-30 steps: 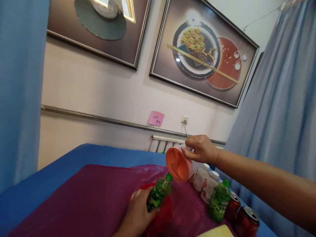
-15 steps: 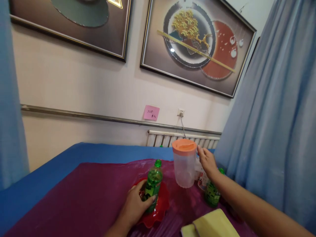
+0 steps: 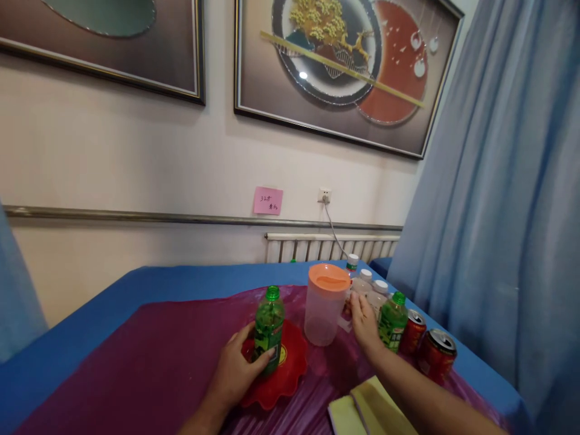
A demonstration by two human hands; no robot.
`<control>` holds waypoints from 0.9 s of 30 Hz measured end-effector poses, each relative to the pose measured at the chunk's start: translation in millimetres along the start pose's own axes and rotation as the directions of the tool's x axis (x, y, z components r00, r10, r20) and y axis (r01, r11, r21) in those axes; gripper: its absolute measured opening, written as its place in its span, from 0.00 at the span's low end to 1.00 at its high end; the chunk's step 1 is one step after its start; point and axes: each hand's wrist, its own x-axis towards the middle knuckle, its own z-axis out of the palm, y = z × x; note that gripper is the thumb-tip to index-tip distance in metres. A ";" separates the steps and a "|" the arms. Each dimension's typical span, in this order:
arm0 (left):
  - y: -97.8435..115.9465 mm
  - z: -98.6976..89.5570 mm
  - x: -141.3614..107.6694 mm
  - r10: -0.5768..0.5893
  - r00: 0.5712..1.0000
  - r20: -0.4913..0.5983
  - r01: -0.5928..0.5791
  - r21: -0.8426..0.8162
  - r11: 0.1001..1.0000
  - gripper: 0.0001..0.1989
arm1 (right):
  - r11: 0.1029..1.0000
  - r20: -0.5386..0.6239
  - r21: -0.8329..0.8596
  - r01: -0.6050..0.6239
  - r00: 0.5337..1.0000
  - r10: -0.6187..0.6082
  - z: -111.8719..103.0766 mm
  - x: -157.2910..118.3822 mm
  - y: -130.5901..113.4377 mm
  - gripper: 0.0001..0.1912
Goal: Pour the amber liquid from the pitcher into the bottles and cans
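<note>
A green bottle (image 3: 269, 329) with a green cap stands upright over the red scalloped plate (image 3: 294, 362). My left hand (image 3: 240, 365) is wrapped round its lower part from the left. Right of the plate stands a clear plastic pitcher (image 3: 322, 314) with an orange lid. My right hand (image 3: 364, 317) is at the pitcher's right side, near its handle, with the fingers pointing up. Whether those fingers grip the handle is hard to make out.
Behind and beside my right hand are several white-capped bottles (image 3: 380, 289), another green bottle (image 3: 393, 323) and two red cans (image 3: 437, 356). A yellow cloth (image 3: 371, 411) lies at the front. Purple sheeting (image 3: 158, 356) covers part of the blue table (image 3: 181, 275).
The view has shifted. My right hand has moved down beside the pitcher, and the bottles and cans behind it now show. My left hand still holds the green bottle, now more upright.
</note>
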 end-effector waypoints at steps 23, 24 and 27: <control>-2.2 7.2 -2.9 0.206 0.976 0.073 -0.199 -0.101 0.975 0.35 | 0.917 0.496 0.359 -0.174 0.868 -0.030 46.0 -60.9 -110.5 0.36; 2.4 8.1 -5.6 0.196 0.976 0.091 -0.185 -0.120 0.975 0.35 | 0.917 0.482 0.351 -0.188 0.876 -0.005 44.9 -62.0 -110.7 0.34; 12.0 10.7 -11.0 0.210 0.964 0.165 -0.178 -0.191 0.965 0.36 | 0.929 0.386 0.319 -0.185 0.921 0.051 30.8 -69.9 -104.8 0.35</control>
